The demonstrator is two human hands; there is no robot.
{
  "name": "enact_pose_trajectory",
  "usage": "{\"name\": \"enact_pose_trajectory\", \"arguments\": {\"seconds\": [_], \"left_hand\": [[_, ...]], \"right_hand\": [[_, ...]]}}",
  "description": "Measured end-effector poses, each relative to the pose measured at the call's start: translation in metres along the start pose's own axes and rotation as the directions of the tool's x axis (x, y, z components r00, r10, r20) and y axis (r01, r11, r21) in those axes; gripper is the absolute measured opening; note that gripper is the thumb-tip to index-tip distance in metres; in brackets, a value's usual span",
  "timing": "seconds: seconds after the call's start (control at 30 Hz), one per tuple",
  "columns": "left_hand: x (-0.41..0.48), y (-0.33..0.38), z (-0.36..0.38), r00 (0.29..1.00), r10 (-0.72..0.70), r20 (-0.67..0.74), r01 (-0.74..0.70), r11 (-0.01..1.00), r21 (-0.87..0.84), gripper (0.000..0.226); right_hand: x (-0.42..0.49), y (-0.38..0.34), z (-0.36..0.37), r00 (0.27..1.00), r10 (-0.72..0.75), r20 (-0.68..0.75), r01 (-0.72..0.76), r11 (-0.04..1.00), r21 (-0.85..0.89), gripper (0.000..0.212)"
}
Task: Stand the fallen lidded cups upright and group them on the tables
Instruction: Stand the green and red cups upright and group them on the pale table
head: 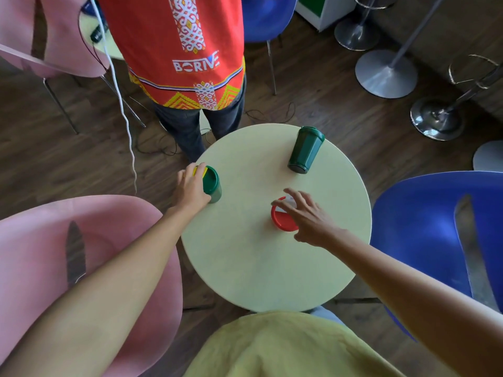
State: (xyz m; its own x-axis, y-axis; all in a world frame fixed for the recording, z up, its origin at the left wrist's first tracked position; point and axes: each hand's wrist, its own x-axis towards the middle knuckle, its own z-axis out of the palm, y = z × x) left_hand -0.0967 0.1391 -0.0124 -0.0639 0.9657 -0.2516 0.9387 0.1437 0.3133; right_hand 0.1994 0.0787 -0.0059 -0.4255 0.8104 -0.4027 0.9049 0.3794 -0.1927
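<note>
Right, round table [272, 268] with three lidded cups; left hand [192, 190] is wrapped round the side of the green-lid cup [212, 185], which stands upright at the table's left edge; something yellow shows under the fingers, cannot tell what; right hand [307, 216] hangs spread over the red-lid cup [281, 220], upright near the table's middle-right; fingers splayed, fingertips at or just above the lid, not closed on anything; contact itself is unclear; the dark green cup [305, 149] lies on its side near the far right edge, well apart from both others; its long axis runs roughly toward and away from the person, lid end at the far edge, base end pointing back toward the red-lid cup; it lies straight beyond the right hand, so that hand is clearly the nearer one, left hand would have to cross the table; judgement: two cups up, one left to stand, then grouping; likely grab is across the body near the base end, tip lid end upward; a second person's legs [190, 126] stand at the far left edge.
</note>
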Motion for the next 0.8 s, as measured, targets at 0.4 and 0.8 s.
{"name": "enact_pose_trajectory", "arguments": {"seconds": [0.4,0.8], "left_hand": [[0.001,-0.002,0.001,1.0,-0.003,0.003,0.003,1.0,-0.001,0.088],[0.002,-0.004,0.0,1.0,0.013,0.012,-0.014,1.0,0.022,0.09]], "right_hand": [[0.006,-0.008,0.006,0.915,0.402,-0.034,-0.381,0.89,0.252,0.101],[-0.004,-0.004,0.005,0.924,0.381,0.001,-0.357,0.865,0.352,0.101]]}}
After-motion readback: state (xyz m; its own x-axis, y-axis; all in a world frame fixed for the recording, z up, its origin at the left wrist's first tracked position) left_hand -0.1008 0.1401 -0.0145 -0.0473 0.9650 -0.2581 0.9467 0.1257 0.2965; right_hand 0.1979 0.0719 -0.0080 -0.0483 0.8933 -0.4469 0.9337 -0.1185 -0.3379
